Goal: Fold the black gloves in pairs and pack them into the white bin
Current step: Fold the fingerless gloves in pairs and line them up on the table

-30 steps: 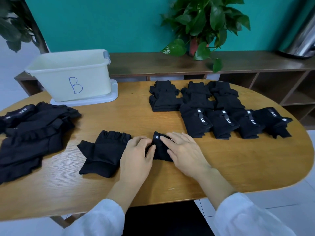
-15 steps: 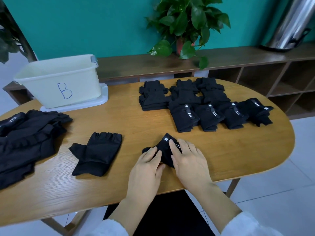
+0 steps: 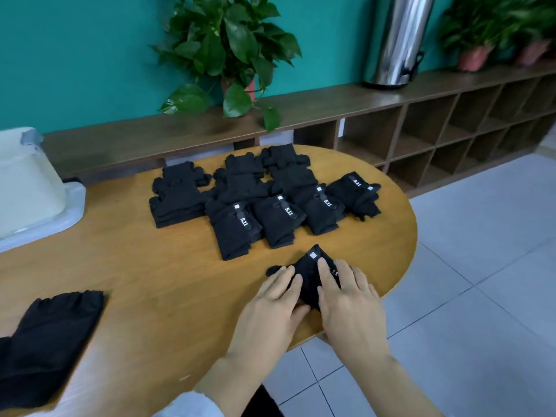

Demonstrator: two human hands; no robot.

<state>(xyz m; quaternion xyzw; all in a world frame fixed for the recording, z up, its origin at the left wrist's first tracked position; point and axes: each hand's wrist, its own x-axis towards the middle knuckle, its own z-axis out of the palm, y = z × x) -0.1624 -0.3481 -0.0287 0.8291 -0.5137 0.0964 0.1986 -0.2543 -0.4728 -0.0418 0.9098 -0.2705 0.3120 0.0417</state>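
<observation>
Item: folded glove pair (image 3: pixel 311 273), lower centre of frame, near the surface (image 3: pixel 150 266) edge. Left hand (image 3: pixel 270 308) and right hand (image 3: pixel 350 299) lie flat on it, fingers straight, pressing, not gripping. Long axis runs toward upper frame. White bin (image 3: pixel 27 188): far left, nearer the left hand.

Wooden bench (image 3: pixel 156 284), teal wall, shelf with plants and a steel urn

The oval bench top is light wood grain. Behind it a low dark-brown shelf unit (image 3: pixel 436 127) with open cubbies runs along the teal wall (image 3: pixel 75 55). On its top stand a leafy potted plant (image 3: pixel 228 52), a shiny steel urn (image 3: pixel 397 40) with a black tap, and two more potted plants (image 3: pixel 493 28) at far right. Pale floor tiles (image 3: pixel 481 266) lie to the right.
</observation>
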